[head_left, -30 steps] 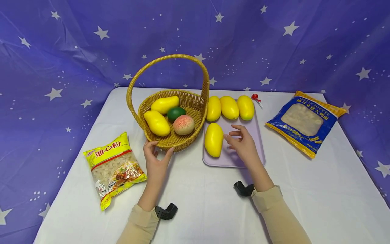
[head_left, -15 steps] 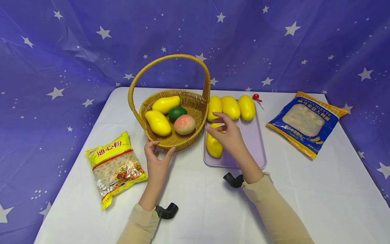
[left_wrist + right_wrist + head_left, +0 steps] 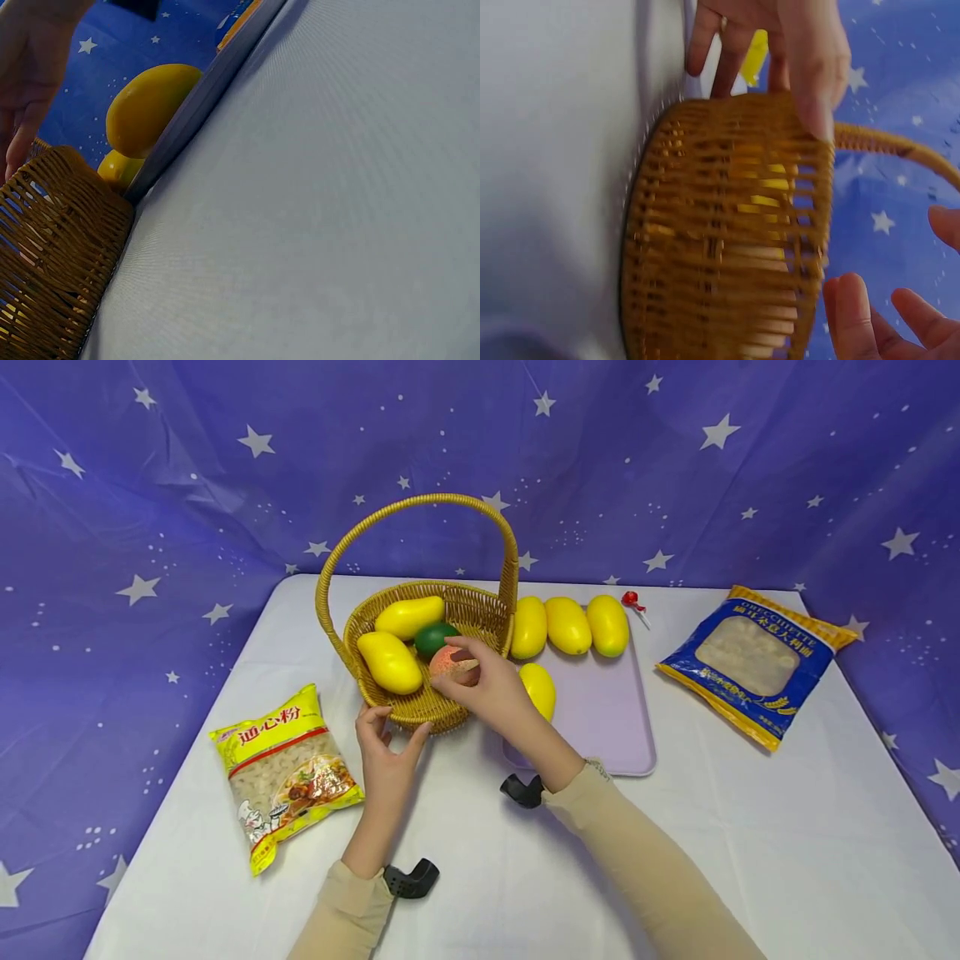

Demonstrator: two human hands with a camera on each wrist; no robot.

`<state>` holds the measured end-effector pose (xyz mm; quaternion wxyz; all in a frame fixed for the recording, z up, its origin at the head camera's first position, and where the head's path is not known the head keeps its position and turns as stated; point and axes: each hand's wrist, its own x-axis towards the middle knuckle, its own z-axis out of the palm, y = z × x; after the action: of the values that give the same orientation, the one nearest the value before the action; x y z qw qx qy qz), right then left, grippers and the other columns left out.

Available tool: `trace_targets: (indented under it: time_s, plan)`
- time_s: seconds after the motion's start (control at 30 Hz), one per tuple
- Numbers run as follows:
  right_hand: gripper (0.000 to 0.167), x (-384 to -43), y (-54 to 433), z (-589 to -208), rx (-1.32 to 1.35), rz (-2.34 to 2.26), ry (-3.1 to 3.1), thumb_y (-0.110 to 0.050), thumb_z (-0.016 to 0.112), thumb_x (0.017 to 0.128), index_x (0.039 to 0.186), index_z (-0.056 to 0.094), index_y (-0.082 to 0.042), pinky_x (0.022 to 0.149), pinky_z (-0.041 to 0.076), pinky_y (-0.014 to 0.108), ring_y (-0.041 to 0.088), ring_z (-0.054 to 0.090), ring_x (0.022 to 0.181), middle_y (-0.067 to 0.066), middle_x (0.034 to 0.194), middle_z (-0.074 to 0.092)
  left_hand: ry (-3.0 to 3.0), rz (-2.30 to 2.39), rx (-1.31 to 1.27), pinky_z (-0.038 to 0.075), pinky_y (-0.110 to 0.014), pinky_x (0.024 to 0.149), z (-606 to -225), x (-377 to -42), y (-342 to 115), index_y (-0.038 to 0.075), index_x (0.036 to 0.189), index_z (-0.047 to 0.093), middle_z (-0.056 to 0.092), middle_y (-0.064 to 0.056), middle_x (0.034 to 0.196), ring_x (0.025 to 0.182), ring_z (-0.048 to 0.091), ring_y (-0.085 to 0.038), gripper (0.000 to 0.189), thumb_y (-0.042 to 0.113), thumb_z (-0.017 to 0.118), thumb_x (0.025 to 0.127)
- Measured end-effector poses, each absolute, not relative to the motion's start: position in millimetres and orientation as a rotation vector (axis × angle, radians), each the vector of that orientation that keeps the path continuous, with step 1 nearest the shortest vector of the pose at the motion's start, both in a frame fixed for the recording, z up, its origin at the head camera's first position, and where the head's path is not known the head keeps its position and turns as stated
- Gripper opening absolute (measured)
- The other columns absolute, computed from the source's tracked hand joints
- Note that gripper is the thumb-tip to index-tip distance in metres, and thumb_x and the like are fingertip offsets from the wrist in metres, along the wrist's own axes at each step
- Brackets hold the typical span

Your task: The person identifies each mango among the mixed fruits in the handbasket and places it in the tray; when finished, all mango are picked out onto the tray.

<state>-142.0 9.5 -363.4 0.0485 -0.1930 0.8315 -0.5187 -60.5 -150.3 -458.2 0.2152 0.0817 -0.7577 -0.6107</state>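
In the head view, a wicker basket (image 3: 448,718) with a tall handle holds two yellow mangoes (image 3: 389,663), a dark green oval fruit (image 3: 431,639) and a pinkish peach (image 3: 444,663). My left hand (image 3: 386,767) grips the front-left rim, thumb over the edge in the right wrist view. Over the basket's right side, my right hand (image 3: 491,689) reaches with fingers apart, partly covering the peach. Whether it touches the peach cannot be told. Right of the basket, a lilac tray (image 3: 611,718) carries one nearer mango (image 3: 540,692), partly behind my right wrist, and three mangoes (image 3: 567,626) along its back.
A yellow macaroni bag (image 3: 288,777) lies left of the basket. At the right lies a blue orecchiette bag (image 3: 753,664). A red lollipop (image 3: 632,602) sits behind the tray's back right corner. A purple starry cloth (image 3: 600,468) rises behind the white table (image 3: 480,877).
My right hand has moved left from beside the nearer mango on the tray, passing above it, to over the peach in the basket. My left hand has stayed at the rim.
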Motion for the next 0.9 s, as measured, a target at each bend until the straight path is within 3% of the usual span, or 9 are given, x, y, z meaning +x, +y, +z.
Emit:
trace_targets:
  time_s: [0.23,0.47,0.6,0.7,0.9]
  plan:
    - [0.062,-146.9,-17.6,-368.1,-0.707,-1.403,2.62,-0.037,0.076,0.083,0.136,0.053,-0.013,0.081,0.048,0.031,0.019,0.057,0.101,0.008,0.118,0.062,-2.11,-1.682,0.225,0.032,-0.051,0.104,-458.9,-60.8,-151.1,0.007,0.124,0.035,0.016,-0.015,0.152,0.136,0.031,-0.033,0.057,0.024,0.074,0.087]
    - [0.064,-151.3,-33.5,-371.5,-0.748,-1.24,2.679,-0.04,0.074,0.084,0.137,0.05,-0.013,0.066,0.041,0.028,0.015,0.052,0.071,0.007,0.092,0.063,-2.125,-1.708,0.239,0.03,-0.05,0.106,-458.1,-60.6,-152.0,0.008,0.127,0.035,0.012,-0.012,0.154,0.138,0.028,-0.031,0.058,0.023,0.074,0.087]
    - [0.065,-156.8,-41.5,-374.1,-0.756,-1.152,2.711,-0.039,0.073,0.085,0.138,0.049,-0.01,0.075,0.049,0.03,0.018,0.06,0.092,0.007,0.113,0.064,-2.144,-1.73,0.257,0.029,-0.052,0.106,-437.1,-54.4,-146.6,0.001,0.126,0.034,0.01,-0.018,0.154,0.138,0.027,-0.034,0.056,0.015,0.072,0.088]
    - [0.067,-160.3,-48.1,-375.9,-0.744,-1.059,2.755,-0.041,0.072,0.085,0.139,0.048,-0.01,0.087,0.048,0.035,0.02,0.058,0.109,0.007,0.127,0.06,-2.146,-1.737,0.255,0.029,-0.054,0.106,-423.7,-50.1,-142.7,-0.002,0.125,0.033,0.01,-0.022,0.153,0.138,0.027,-0.036,0.054,0.011,0.071,0.089]
    - [0.068,-163.6,-59.3,-375.0,-0.723,-0.963,2.812,-0.042,0.071,0.086,0.141,0.046,-0.01,0.085,0.05,0.038,0.022,0.059,0.106,0.009,0.128,0.058,-2.139,-1.735,0.255,0.029,-0.054,0.106,-423.4,-50.7,-142.3,-0.001,0.124,0.034,0.01,-0.023,0.153,0.137,0.027,-0.036,0.053,0.011,0.071,0.089]
